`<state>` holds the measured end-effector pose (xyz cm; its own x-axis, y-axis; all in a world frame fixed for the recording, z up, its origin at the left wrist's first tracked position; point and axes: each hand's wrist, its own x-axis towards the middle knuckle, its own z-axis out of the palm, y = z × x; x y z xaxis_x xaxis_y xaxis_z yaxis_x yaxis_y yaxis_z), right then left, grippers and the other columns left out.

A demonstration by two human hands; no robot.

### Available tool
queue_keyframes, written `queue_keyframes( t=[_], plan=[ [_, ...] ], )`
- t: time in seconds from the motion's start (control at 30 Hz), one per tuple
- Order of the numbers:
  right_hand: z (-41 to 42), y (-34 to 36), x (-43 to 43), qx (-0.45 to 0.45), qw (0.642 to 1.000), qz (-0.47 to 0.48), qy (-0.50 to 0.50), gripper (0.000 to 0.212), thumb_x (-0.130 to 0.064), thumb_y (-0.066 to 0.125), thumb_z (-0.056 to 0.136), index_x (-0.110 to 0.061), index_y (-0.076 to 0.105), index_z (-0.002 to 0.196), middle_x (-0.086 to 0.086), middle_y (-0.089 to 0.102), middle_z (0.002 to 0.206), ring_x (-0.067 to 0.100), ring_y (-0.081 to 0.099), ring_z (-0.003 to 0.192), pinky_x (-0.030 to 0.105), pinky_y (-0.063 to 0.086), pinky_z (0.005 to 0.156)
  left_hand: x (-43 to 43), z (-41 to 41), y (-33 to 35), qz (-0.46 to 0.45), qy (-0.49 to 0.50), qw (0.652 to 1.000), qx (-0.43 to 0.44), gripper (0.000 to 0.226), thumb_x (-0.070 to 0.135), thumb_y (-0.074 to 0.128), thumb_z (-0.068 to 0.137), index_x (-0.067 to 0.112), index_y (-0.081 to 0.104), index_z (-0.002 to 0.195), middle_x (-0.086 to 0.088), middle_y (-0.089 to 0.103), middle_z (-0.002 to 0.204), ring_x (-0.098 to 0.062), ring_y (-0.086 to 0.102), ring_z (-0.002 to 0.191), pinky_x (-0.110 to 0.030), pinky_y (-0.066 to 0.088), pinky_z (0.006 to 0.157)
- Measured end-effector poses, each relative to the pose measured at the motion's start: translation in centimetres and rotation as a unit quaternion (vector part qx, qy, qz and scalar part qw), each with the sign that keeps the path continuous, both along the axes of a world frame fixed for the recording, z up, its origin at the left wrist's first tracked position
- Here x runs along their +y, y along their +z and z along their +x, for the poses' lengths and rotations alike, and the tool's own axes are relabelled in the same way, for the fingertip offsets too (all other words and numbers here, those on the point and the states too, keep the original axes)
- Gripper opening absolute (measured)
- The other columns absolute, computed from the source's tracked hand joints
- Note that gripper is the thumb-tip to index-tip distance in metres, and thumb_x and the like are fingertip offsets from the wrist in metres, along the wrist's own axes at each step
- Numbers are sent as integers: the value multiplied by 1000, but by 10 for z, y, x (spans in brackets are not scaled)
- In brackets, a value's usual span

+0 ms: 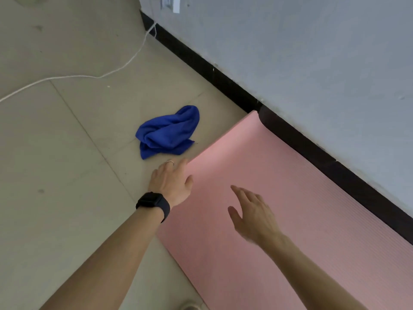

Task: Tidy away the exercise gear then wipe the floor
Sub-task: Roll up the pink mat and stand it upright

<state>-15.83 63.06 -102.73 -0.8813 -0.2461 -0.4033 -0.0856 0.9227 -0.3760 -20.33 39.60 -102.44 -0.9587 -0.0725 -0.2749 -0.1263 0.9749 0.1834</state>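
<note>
A pink exercise mat [279,186] lies flat on the tiled floor along the wall, its short end near the middle of the view. My left hand [172,182], with a black watch on the wrist and a ring, is at the mat's left edge; its fingers go under the edge while the thumb rests on top. My right hand [252,211] hovers over the mat with fingers spread and holds nothing. A crumpled blue cloth [167,133] lies on the floor just beyond the left hand, apart from the mat.
A grey wall [312,52] with a black skirting board [223,79] runs diagonally along the mat's far side. A white cable [73,76] trails over the beige floor tiles from a wall socket [171,2] at the top.
</note>
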Motion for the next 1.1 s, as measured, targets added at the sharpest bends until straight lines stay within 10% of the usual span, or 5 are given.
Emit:
queue_keyframes(
  t=[0.17,0.3,0.63,0.93,1.1],
  plan=[
    [-61,-50,-34,20,999,20,19,71,-43,43,101,-43,-4,154,3,16,163,28,36,140,47,43,108,-11,-39,-53,91,43,994,-30,51,41,32,104,22,30,151,-8,49,144,-31,50,125,-45,45,99],
    [-110,-66,-55,86,993,53,55,67,-43,40,102,-47,-4,153,7,19,156,27,47,126,46,54,90,-11,-58,-78,147,53,987,-47,37,43,25,104,33,53,125,-3,67,114,-28,62,95,-42,53,82],
    [-138,-109,-81,116,990,60,-56,47,-43,36,103,-10,63,122,16,60,124,33,58,109,39,47,90,-5,-59,-112,222,21,974,-51,11,35,47,100,35,54,109,2,64,100,-24,62,84,-38,53,70],
    [-163,-130,-104,-5,957,-14,-288,57,-60,54,87,-4,60,100,11,63,97,33,61,89,38,53,75,32,-61,-134,35,90,994,-51,45,51,56,93,19,44,123,-5,56,115,-27,53,106,-38,38,72],
    [-187,-135,-113,-81,926,-30,-368,66,-68,63,78,-6,64,101,8,67,93,24,67,75,29,51,55,33,-45,-150,-4,44,997,69,43,23,78,76,24,55,112,-4,60,95,-26,55,82,-34,34,58]
  ],
)
